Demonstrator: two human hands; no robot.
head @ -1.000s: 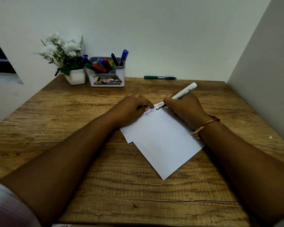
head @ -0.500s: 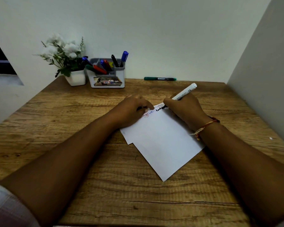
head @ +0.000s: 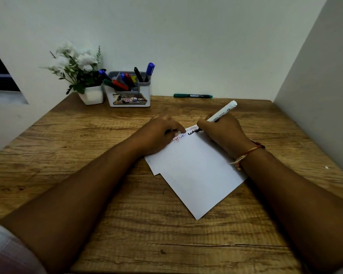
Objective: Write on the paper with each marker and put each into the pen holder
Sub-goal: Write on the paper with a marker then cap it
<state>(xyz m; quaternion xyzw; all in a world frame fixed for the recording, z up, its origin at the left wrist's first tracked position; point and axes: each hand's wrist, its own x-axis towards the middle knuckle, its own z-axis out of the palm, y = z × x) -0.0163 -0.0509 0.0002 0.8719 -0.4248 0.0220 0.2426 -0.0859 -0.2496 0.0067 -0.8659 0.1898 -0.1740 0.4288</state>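
Note:
White paper (head: 194, 171) lies tilted on the wooden desk (head: 107, 135), with coloured scribbles and a thick black line along its far edge. My right hand (head: 222, 133) grips a white marker (head: 223, 111) with its black tip on that edge. My left hand (head: 158, 133) rests on the paper's far left corner, fingers curled round a small dark thing, probably the cap. A grey and white pen holder (head: 130, 95) at the back holds several markers. A green marker (head: 192, 95) lies by the wall.
A white pot of white flowers (head: 81, 76) stands left of the pen holder. Walls close the desk at the back and on the right. A second sheet (head: 153, 171) peeks out under the paper's left side.
The black line on the paper's far edge has grown slightly to the right as my right hand writes. My left hand has stayed put.

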